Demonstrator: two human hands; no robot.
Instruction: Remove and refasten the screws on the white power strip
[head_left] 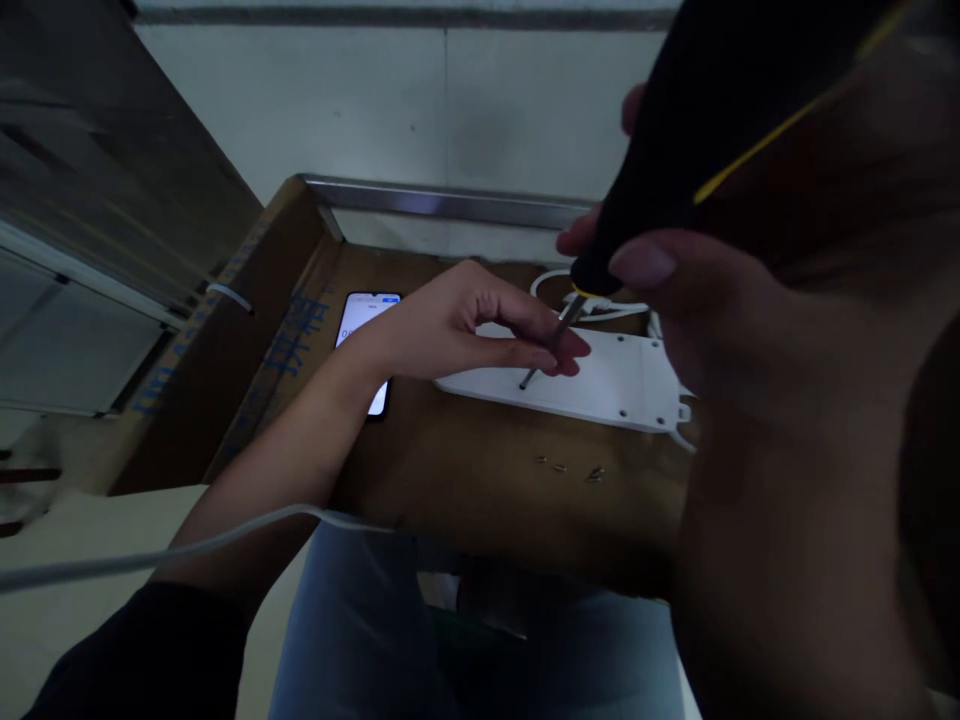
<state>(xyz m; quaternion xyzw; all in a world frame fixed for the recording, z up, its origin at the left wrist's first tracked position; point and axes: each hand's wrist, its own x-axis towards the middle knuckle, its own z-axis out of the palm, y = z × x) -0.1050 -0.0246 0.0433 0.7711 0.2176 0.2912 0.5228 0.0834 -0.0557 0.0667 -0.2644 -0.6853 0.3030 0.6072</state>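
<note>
A white power strip (592, 385) lies with its screw-holed side up on brown cardboard. My right hand (720, 290), large and close to the camera, is wrapped around the black and yellow handle of a screwdriver (637, 190). The tool slants down to the left, and its tip meets a hole near the strip's front edge. Over the strip, my left hand (495, 325) pinches the screwdriver's metal shaft between thumb and fingers. Several small screws (595, 474) lie loose on the cardboard in front of the strip.
A lit phone (379, 395) lies partly under my left forearm. The cardboard (450, 470) has a raised flap (217, 340) on the left and a metal rail (450, 200) behind. White cable (551, 285) coils behind the strip; another cord (247, 525) crosses my left forearm.
</note>
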